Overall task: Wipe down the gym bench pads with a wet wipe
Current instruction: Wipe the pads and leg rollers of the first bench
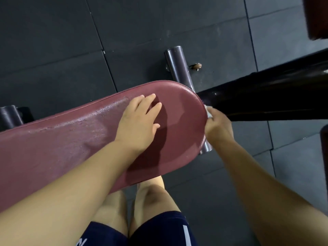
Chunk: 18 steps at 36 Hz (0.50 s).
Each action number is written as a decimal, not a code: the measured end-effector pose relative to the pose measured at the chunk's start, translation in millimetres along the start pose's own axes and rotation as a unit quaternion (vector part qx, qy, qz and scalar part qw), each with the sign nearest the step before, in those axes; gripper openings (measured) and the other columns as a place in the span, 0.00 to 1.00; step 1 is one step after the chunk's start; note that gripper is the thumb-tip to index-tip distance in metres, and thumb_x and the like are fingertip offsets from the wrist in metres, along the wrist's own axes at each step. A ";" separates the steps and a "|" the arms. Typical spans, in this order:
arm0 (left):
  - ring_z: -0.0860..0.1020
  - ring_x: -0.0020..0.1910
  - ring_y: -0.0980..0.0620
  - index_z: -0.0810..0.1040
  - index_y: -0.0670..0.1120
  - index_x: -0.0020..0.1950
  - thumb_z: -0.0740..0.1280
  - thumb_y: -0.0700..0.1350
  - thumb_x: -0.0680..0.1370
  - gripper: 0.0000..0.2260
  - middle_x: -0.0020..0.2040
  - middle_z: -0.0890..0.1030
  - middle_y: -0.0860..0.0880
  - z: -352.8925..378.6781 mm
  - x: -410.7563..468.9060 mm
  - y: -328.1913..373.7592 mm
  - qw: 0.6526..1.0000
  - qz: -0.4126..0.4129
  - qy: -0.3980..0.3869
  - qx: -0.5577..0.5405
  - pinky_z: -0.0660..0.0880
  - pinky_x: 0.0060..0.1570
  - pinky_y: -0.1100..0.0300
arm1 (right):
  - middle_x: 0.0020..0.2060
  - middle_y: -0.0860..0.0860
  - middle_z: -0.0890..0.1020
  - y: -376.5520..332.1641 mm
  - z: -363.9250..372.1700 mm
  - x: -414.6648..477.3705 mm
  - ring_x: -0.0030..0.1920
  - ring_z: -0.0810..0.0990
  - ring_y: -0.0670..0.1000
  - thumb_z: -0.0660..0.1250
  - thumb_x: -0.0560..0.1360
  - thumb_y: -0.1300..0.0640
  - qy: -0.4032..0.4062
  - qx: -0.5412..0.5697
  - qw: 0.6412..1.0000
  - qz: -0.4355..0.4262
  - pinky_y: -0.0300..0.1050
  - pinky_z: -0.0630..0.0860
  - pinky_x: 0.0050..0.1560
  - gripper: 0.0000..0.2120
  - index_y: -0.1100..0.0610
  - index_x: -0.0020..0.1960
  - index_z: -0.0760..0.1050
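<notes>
Here, L hand [137, 119] lies flat, fingers relaxed, on the red bench pad [71, 139]. R hand [217, 126] grips a white wipe [208, 110] vs the pad's rounded end.

Long maroon vinyl bench pad [71, 139]: left end cut by the frame edge, near side covered by a bare forearm [79, 183]. Crumpled white wet wipe [208, 110]: only a small tuft shows at the pad's rounded end, the rest is inside the right hand [217, 127], fingertips out of sight. Grey metal cross tube [175, 64]: middle hidden under the pad. Glossy black frame beam [266, 96]: blurred, runs off the right edge. Small brown fitting [196, 66] beside the tube: too small to identify. Dark red padded piece [317, 18], top right corner: cropped. Navy shorts [159, 231]: white lettering cut at the bottom edge.
</notes>
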State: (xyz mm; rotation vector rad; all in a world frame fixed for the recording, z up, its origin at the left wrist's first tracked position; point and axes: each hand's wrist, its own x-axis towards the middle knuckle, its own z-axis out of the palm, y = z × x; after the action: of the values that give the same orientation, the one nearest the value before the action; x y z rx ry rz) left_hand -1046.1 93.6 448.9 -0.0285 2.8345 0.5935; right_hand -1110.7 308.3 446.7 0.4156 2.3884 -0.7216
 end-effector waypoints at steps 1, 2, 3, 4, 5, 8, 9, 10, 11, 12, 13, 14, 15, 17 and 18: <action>0.71 0.62 0.37 0.77 0.42 0.62 0.77 0.44 0.66 0.26 0.66 0.74 0.42 0.9 -3.9 2.3 1.000 0.015 -0.006 -0.001 0.70 0.63 0.46 | 0.52 0.47 0.80 -1.3 2.2 3.3 0.51 0.78 0.49 0.52 0.78 0.60 0.011 -0.007 1.000 -0.007 0.43 0.74 0.49 0.19 0.48 0.61 0.75; 0.72 0.62 0.37 0.77 0.42 0.62 0.77 0.45 0.66 0.26 0.66 0.74 0.42 1.3 -7.9 4.0 0.999 0.029 -0.015 0.000 0.70 0.63 0.46 | 0.51 0.48 0.80 -2.2 4.5 5.4 0.51 0.79 0.50 0.51 0.80 0.57 0.020 -0.011 1.000 -0.013 0.45 0.75 0.51 0.17 0.48 0.61 0.75; 0.71 0.63 0.37 0.77 0.42 0.63 0.77 0.45 0.66 0.27 0.66 0.74 0.42 1.8 -12.0 4.9 0.999 0.040 -0.030 0.003 0.70 0.63 0.46 | 0.52 0.49 0.80 -2.1 6.6 5.1 0.51 0.79 0.50 0.51 0.81 0.54 0.026 -0.011 0.999 -0.015 0.45 0.74 0.52 0.16 0.49 0.61 0.75; 0.70 0.65 0.37 0.76 0.43 0.64 0.77 0.46 0.66 0.27 0.68 0.72 0.43 2.9 -16.1 4.6 0.998 0.048 -0.046 0.009 0.70 0.64 0.46 | 0.52 0.49 0.80 -0.7 8.8 3.0 0.51 0.78 0.51 0.51 0.82 0.53 0.029 -0.007 0.999 -0.016 0.45 0.74 0.51 0.16 0.49 0.62 0.74; 0.69 0.67 0.38 0.75 0.43 0.65 0.77 0.46 0.67 0.28 0.69 0.71 0.43 4.5 -19.9 3.1 0.997 0.054 -0.060 0.020 0.68 0.65 0.46 | 0.53 0.49 0.79 3.5 11.9 -0.4 0.52 0.78 0.50 0.51 0.82 0.52 0.032 0.001 0.999 -0.016 0.45 0.73 0.53 0.16 0.49 0.64 0.73; 0.63 0.72 0.39 0.70 0.44 0.70 0.74 0.49 0.70 0.30 0.74 0.64 0.44 6.9 -28.3 -2.5 0.991 0.082 -0.088 0.060 0.64 0.69 0.46 | 0.61 0.50 0.74 18.1 25.0 -18.9 0.60 0.74 0.52 0.50 0.81 0.46 0.045 0.016 0.999 0.014 0.56 0.71 0.62 0.18 0.46 0.69 0.68; 0.59 0.74 0.40 0.67 0.45 0.72 0.71 0.51 0.72 0.30 0.75 0.61 0.45 6.7 -30.0 -3.8 0.989 0.089 -0.097 0.069 0.61 0.71 0.47 | 0.63 0.50 0.73 23.5 30.5 -27.0 0.62 0.72 0.53 0.50 0.81 0.45 0.054 0.014 0.998 0.031 0.59 0.69 0.63 0.19 0.46 0.69 0.67; 0.55 0.75 0.42 0.63 0.47 0.74 0.69 0.52 0.75 0.30 0.77 0.57 0.46 6.0 -30.7 -5.0 0.987 0.092 -0.107 0.074 0.58 0.72 0.49 | 0.63 0.50 0.72 27.9 35.3 -36.8 0.63 0.72 0.53 0.50 0.81 0.44 0.065 0.014 0.997 0.041 0.58 0.69 0.62 0.20 0.48 0.68 0.67; 0.52 0.76 0.43 0.60 0.48 0.76 0.66 0.53 0.76 0.30 0.78 0.53 0.48 5.4 -30.7 -6.2 0.986 0.095 -0.116 0.073 0.55 0.73 0.51 | 0.62 0.50 0.73 32.7 40.9 -47.5 0.61 0.72 0.52 0.51 0.81 0.44 0.075 0.023 0.996 0.047 0.53 0.69 0.60 0.19 0.50 0.67 0.69; 0.49 0.76 0.45 0.58 0.49 0.76 0.64 0.54 0.77 0.30 0.78 0.51 0.49 4.4 -30.4 -7.4 0.985 0.099 -0.121 0.070 0.53 0.74 0.52 | 0.59 0.49 0.74 36.3 46.7 -60.0 0.58 0.73 0.51 0.52 0.81 0.45 0.081 0.042 0.995 0.050 0.46 0.69 0.55 0.18 0.51 0.65 0.70; 0.48 0.76 0.45 0.57 0.49 0.76 0.63 0.54 0.78 0.30 0.78 0.50 0.49 3.5 -30.3 -8.4 0.985 0.102 -0.121 0.065 0.53 0.74 0.52 | 0.55 0.47 0.75 40.3 53.5 -72.5 0.55 0.74 0.48 0.53 0.80 0.45 0.079 0.070 0.993 0.055 0.42 0.68 0.50 0.16 0.51 0.63 0.71; 0.48 0.76 0.45 0.58 0.49 0.76 0.63 0.54 0.78 0.29 0.78 0.50 0.49 2.8 -30.1 -9.6 0.986 0.106 -0.118 0.060 0.53 0.74 0.52 | 0.52 0.46 0.77 43.0 60.3 -84.6 0.51 0.76 0.47 0.54 0.80 0.46 0.077 0.100 0.990 0.056 0.40 0.68 0.46 0.15 0.50 0.60 0.72; 0.48 0.76 0.45 0.59 0.48 0.76 0.64 0.54 0.78 0.29 0.78 0.51 0.49 2.2 -30.5 -11.1 0.986 0.111 -0.116 0.055 0.54 0.74 0.52 | 0.50 0.46 0.78 45.6 68.1 -95.5 0.49 0.77 0.46 0.54 0.79 0.46 0.076 0.124 0.988 0.055 0.40 0.69 0.44 0.13 0.49 0.58 0.72; 0.50 0.76 0.45 0.61 0.47 0.75 0.65 0.52 0.77 0.28 0.77 0.53 0.48 1.9 -34.0 -15.6 0.984 0.126 -0.114 0.052 0.56 0.73 0.52 | 0.48 0.47 0.78 46.9 83.2 -110.6 0.46 0.77 0.46 0.55 0.78 0.47 0.079 0.157 0.983 0.055 0.39 0.69 0.41 0.11 0.48 0.56 0.72; 0.51 0.76 0.44 0.63 0.46 0.74 0.66 0.51 0.77 0.28 0.77 0.55 0.47 2.1 -36.9 -18.6 0.983 0.136 -0.111 0.052 0.57 0.73 0.51 | 0.47 0.47 0.78 45.6 88.7 -113.4 0.46 0.77 0.46 0.56 0.77 0.47 0.087 0.166 0.981 0.057 0.38 0.69 0.40 0.10 0.47 0.55 0.72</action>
State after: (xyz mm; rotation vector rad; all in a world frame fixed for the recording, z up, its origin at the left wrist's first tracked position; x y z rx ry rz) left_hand -1008.6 76.3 448.7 0.4228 2.6632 0.4664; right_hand -962.6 279.7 440.4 0.7776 2.3818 -1.0733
